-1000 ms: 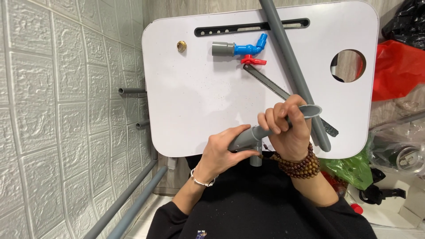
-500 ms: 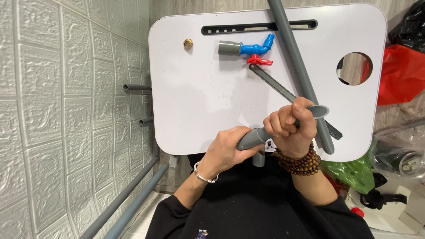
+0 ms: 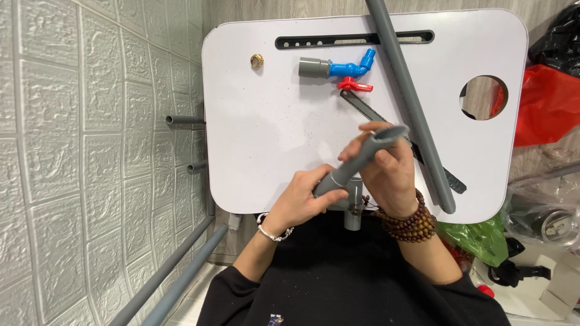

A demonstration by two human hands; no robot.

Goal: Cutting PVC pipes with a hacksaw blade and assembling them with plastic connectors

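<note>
White tray table (image 3: 260, 157) beside tiled wall, long grey pipe (image 3: 411, 102) lying across.
Left hand (image 3: 305, 199) clamped on grey tee fitting (image 3: 344, 199), right hand (image 3: 389, 175) wrapped tight around short pipe (image 3: 368, 154), steadying both.

Probably home corner: folding table (image 3: 254, 151), pipes (image 3: 411, 102)

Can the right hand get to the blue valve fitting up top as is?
Probably not right away: the right hand is wrapped around the short grey pipe. Otherwise the white tabletop between it and the blue valve fitting looks bare.
</note>
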